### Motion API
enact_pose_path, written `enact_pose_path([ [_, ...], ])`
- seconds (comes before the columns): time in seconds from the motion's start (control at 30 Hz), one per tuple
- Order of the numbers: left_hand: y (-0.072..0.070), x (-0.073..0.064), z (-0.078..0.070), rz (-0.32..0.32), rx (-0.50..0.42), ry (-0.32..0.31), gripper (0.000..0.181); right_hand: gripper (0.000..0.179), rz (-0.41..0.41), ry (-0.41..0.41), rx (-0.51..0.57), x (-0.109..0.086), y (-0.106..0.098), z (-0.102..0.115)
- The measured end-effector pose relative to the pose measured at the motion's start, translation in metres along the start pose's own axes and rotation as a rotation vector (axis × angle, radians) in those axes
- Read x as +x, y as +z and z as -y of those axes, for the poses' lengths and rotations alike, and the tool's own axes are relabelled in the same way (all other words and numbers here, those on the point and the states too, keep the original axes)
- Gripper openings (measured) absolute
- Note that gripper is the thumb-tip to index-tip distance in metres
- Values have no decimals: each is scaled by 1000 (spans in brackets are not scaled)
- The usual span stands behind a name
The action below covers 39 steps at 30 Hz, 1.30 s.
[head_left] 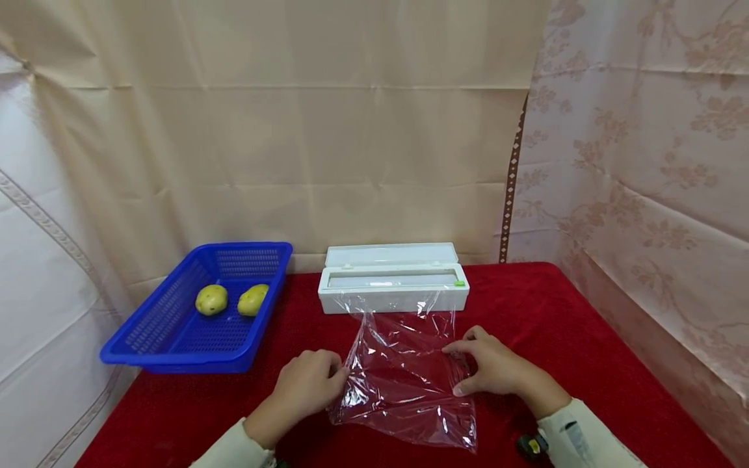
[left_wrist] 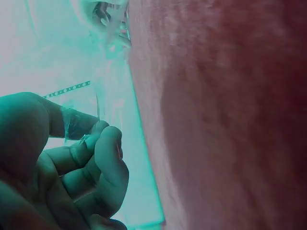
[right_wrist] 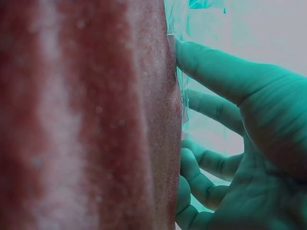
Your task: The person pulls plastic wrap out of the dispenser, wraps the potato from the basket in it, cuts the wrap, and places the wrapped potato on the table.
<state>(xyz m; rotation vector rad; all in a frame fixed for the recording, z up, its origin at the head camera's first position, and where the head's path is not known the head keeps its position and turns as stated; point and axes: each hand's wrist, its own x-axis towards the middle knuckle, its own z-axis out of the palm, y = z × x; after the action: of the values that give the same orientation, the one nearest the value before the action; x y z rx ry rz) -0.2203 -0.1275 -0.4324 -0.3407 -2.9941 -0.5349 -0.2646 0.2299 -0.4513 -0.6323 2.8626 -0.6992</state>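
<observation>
A sheet of clear cling film (head_left: pixel 404 383) runs from the front of a white dispenser box (head_left: pixel 383 302) toward me, wrinkled over the red cloth. At its left edge, my left hand (head_left: pixel 307 383) pinches the film; the left wrist view shows thumb and fingertips of that hand (left_wrist: pixel 81 163) meeting on it. My right hand (head_left: pixel 497 367) touches the film's right side, thumb and forefinger spread apart. In the right wrist view this hand (right_wrist: pixel 230 129) has its fingertips down at the cloth, with film beside the thumb.
A blue plastic basket (head_left: pixel 175 359) stands at the left with two yellowish potatoes, one potato (head_left: pixel 211 299) left of the other potato (head_left: pixel 252 299). The dispenser's lid (head_left: pixel 392 254) is raised at the back. Red cloth (head_left: pixel 521 292) covers the table; curtains (head_left: pixel 351 143) hang behind.
</observation>
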Motion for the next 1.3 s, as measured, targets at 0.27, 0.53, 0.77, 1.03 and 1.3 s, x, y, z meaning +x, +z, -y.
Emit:
enact_pose_path([
  [0.27, -2, -26, 18, 79, -52, -27, 28, 67, -5, -4, -12, 2, 3, -3],
  [0.53, -2, -48, 23, 132, -96, 54, 37, 69, -21, -27, -27, 1, 3, -4],
  [0.77, 3, -57, 30, 160, -125, 79, 45, 67, -25, -26, -36, 1, 2, -3],
  [1.03, 1, -63, 33, 252, -177, 111, 46, 66, -9, -25, -45, -1, 3, -1],
  [1.3, 2, -65, 34, 294, -101, 202, 42, 68, 30, 25, -47, -6, 0, 5],
])
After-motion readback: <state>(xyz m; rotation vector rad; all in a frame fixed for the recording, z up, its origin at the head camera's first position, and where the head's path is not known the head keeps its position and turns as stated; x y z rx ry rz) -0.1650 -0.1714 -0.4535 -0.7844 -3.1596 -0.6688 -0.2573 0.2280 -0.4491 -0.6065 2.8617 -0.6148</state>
